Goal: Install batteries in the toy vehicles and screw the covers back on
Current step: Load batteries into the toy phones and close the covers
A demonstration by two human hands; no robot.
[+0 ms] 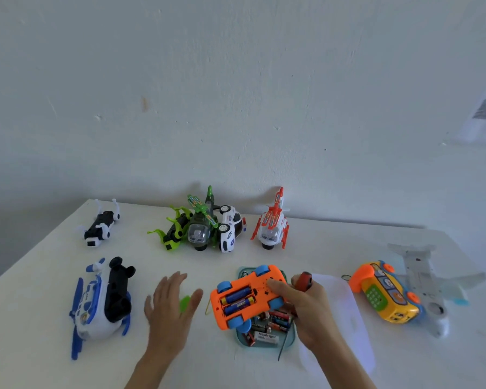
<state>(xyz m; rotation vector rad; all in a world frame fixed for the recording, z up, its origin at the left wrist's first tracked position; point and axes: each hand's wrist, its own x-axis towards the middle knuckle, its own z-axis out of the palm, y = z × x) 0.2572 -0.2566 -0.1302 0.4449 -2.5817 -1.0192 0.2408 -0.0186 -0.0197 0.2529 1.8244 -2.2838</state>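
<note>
Orange toy car (pixel 249 297) lies upside down on the table (pixel 264 256), tipped over a little tray of batteries (pixel 264 336), right in front of the person. Its battery hole is open and two blue batteries (pixel 237 300) lie inside, side by side. The car's long side runs from near-left to far-right. The right hand (pixel 300 307) is the closer one: its fingers rest on the car's right end, and it grips a red screwdriver (pixel 305 279) too, with the thin metal part pointing down toward the person. The left hand (pixel 170 301) is spread wide and flat just left of the car, over a small green piece (pixel 185 303) that may be a battery cover; I cannot tell if it touches it. I think the cover goes on next. Farther back stand a green helicopter (pixel 199 228) and a red helicopter (pixel 272 223).
</note>
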